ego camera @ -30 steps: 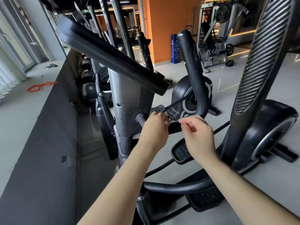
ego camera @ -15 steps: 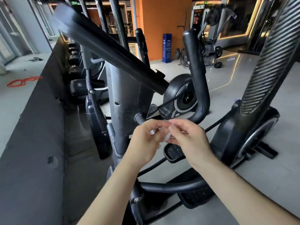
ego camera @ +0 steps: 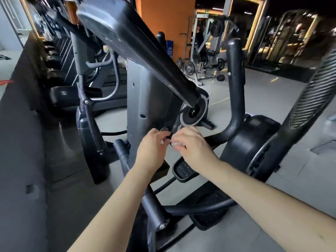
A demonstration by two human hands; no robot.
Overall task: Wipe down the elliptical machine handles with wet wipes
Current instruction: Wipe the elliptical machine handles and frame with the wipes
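Only bare arms and hands show of the person. The left forearm (ego camera: 116, 206) enters at the bottom edge, left of centre. The right forearm (ego camera: 263, 200) enters from the lower right corner. Both are uncovered from the frame edge up to the wrist, and both wrists are bare as well. The wide lens draws each arm broad at the edge of the frame and slim toward the wrist. The left hand (ego camera: 152, 144) and the right hand (ego camera: 192, 144), just below the middle of the frame, are ungloved. Their backs look smooth, with rounded knuckles. The fingertips are smeared by blur, so the nails cannot be made out.
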